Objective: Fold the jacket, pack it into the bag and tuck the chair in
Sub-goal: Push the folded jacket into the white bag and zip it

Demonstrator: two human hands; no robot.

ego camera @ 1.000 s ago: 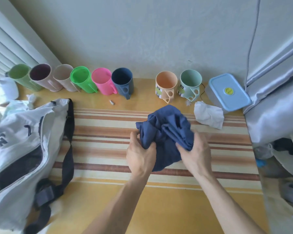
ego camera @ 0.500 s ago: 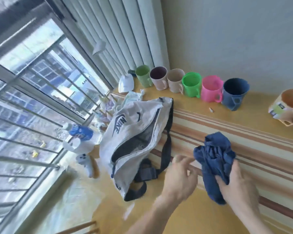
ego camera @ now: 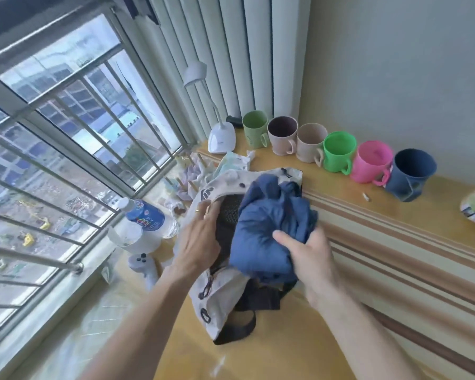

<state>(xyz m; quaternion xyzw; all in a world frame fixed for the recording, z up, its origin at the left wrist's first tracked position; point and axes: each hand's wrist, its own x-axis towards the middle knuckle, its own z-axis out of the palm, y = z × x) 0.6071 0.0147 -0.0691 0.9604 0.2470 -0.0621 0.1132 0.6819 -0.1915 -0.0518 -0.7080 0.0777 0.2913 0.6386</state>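
Observation:
The blue jacket (ego camera: 269, 226), bunched into a bundle, sits over the mouth of the white bag (ego camera: 217, 303) on the yellow table. My right hand (ego camera: 310, 259) grips the bundle at its lower right side. My left hand (ego camera: 200, 237) holds the left edge of the bag's opening, and the dark mesh lining shows between hand and jacket. The bag's black strap (ego camera: 239, 327) lies at its near end. No chair is in view.
A row of mugs (ego camera: 337, 154) stands along the wall at the back. A striped cloth (ego camera: 409, 259) covers the table to the right. A water bottle (ego camera: 146, 218), a white game controller (ego camera: 143, 267), a small white lamp (ego camera: 221, 138) and crumpled papers lie by the window at left.
My right hand has carried the jacket left onto the bag's opening. My left hand let go of the jacket and took the bag's edge. The view swung left.

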